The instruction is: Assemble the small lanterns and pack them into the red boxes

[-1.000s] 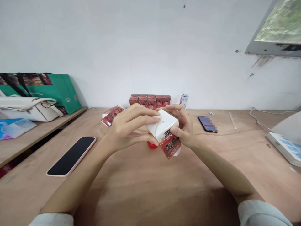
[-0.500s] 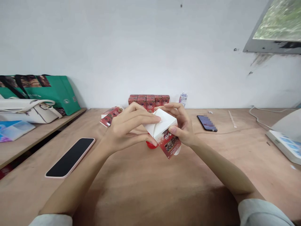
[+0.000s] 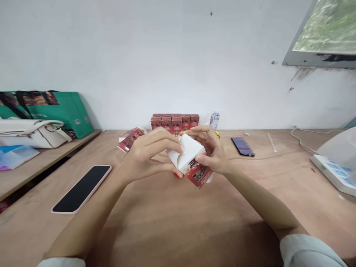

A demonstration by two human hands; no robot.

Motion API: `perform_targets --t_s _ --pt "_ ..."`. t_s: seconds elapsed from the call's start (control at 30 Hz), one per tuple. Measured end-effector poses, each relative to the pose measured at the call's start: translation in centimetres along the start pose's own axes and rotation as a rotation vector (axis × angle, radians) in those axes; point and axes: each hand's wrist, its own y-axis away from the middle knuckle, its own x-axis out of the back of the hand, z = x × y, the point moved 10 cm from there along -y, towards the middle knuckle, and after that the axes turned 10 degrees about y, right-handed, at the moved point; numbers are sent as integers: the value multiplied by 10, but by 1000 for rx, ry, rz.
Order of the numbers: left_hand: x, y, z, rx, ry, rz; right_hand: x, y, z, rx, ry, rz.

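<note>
A small red printed box (image 3: 198,173) with white flaps is held tilted above the table in front of me. My right hand (image 3: 213,152) grips its right side, thumb on the near edge and fingers behind. The fingers of my left hand (image 3: 152,154) are on the white flap at the upper left, with the thumb at the lower left edge. That flap stands slightly bent, with a curved gap beside it. A red object (image 3: 177,175) shows just below my left thumb, mostly hidden.
Several red boxes (image 3: 177,125) stand by the wall, with flat red cartons (image 3: 129,141) left of them. A bottle (image 3: 214,119) and gold item (image 3: 217,134) are behind my right hand. Phones lie left (image 3: 82,189) and right (image 3: 243,146); bags (image 3: 33,133) sit far left.
My left fingers have shifted slightly left and down on the white flap, and the gap beside it looks wider. The view has moved slightly; the gold item now shows behind my right hand.
</note>
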Motion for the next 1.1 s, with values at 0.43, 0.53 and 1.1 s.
perform_targets --t_s 0.43,0.53,1.1 --pt "-3 -3 -2 57 3 -65 -3 -1 1 -5 -15 -29" --pt "-5 -2 -6 89 22 -93 -4 -1 5 -11 -30 -22" --pt "-18 9 -37 228 52 -126 25 1 4 -18 132 338"
